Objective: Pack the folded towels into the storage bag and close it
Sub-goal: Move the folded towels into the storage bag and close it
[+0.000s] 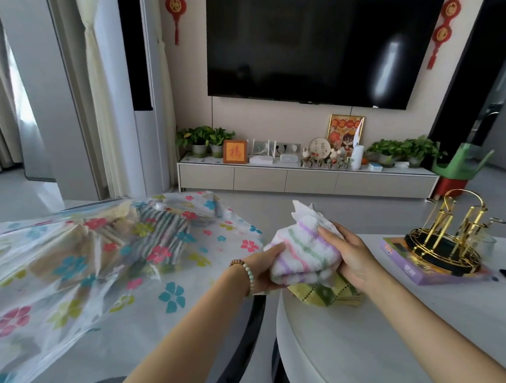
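Holding a folded white towel [301, 255] with pastel stripes between both hands, we see the left hand [264, 269] grasping its near-left end and the right hand [349, 255] clasped over its right side, lifted just above a green-and-yellow checked towel [329, 293] at the left edge of the round white table [373, 341]. The flowered storage bag [73, 270] (translucent, a striped towel [159, 235] showing through) lies open on the neighbouring table to the left. A gold rack [452, 232] stands on a purple box [428, 266] at the round table's far right.
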Demonstrator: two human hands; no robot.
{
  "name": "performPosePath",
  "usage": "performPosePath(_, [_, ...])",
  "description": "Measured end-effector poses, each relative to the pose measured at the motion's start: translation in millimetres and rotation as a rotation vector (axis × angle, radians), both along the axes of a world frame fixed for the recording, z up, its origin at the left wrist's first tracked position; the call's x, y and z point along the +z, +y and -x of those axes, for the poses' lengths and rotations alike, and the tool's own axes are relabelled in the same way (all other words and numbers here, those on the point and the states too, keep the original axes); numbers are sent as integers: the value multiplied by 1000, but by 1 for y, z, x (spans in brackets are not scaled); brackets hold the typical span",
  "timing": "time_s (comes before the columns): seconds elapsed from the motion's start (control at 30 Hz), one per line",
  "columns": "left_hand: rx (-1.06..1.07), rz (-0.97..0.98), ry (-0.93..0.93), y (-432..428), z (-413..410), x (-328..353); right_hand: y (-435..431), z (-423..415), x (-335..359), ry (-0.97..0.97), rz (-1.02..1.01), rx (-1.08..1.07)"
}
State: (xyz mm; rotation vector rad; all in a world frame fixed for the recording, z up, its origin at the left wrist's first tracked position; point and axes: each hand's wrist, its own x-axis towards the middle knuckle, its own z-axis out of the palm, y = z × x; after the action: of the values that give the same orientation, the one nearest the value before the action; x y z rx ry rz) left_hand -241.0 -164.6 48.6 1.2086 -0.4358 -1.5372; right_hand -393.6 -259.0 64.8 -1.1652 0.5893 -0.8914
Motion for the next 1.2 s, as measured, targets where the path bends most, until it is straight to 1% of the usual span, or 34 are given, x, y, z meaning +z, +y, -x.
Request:
performPosePath(0.1, [112,187,52,14,-11,18,10,-1,12,-52,-58,45])
performPosePath(0.17, [115,296,46,29,-22,32,23,-5,17,-46,-117,135])
performPosePath(0.3, [144,422,-12,71,-44,59,53,-32,18,-18,-278,466])
performPosePath(0.37, [120,480,-92,96,-58,65,70,-49,17,-47,-346,667])
performPosePath(0.4, [110,478,-165,111,-64,69,77,-59,16,-78,-372,750])
performPosePath(0.43, [123,455,-298,125,-71,70,86,-69,15,-105,-388,813])
performPosePath(0.47, [155,414,-483,138,-77,71,96,-79,15,-115,-397,839])
performPosePath(0.53, [225,330,-893,164,-92,71,116,-98,17,-62,-399,807])
performPosePath(0.57, [235,312,-1012,178,-99,71,124,-106,17,-7,-382,756])
performPosePath(0.63, [197,313,-1077,205,-113,65,134,-117,10,83,-342,649])
performPosePath(0.7, [180,286,-1164,232,-128,51,142,-122,5,110,-303,611])
performPosePath(0.73, [190,240,-1233,245,-135,40,145,-122,2,117,-289,615])
performPosePath(0.8, [154,61,-1432,268,-147,11,147,-123,-6,146,-284,626])
performPosePath(0.87, [0,-101,-1632,283,-152,-19,150,-123,-14,177,-301,615])
performPosePath(0.9, [-66,-142,-1690,286,-153,-32,149,-122,-20,190,-312,610])
performPosePath(0.97, [-85,-141,-1755,288,-154,-51,147,-119,-26,193,-343,620])
performPosePath(1.07, [95,-110,-1841,281,-160,-57,141,-109,-36,188,-383,661])
performPosePath(1.1, [174,-90,-1842,278,-163,-53,142,-106,-37,172,-413,707])
performPosePath(1.13, [236,-70,-1832,274,-165,-47,146,-103,-36,123,-456,832])
performPosePath(1.17, [271,-57,-1826,272,-169,-39,149,-100,-37,74,-442,969])
performPosePath(1.2, [295,-47,-1812,268,-173,-31,155,-97,-38,87,-419,1012])
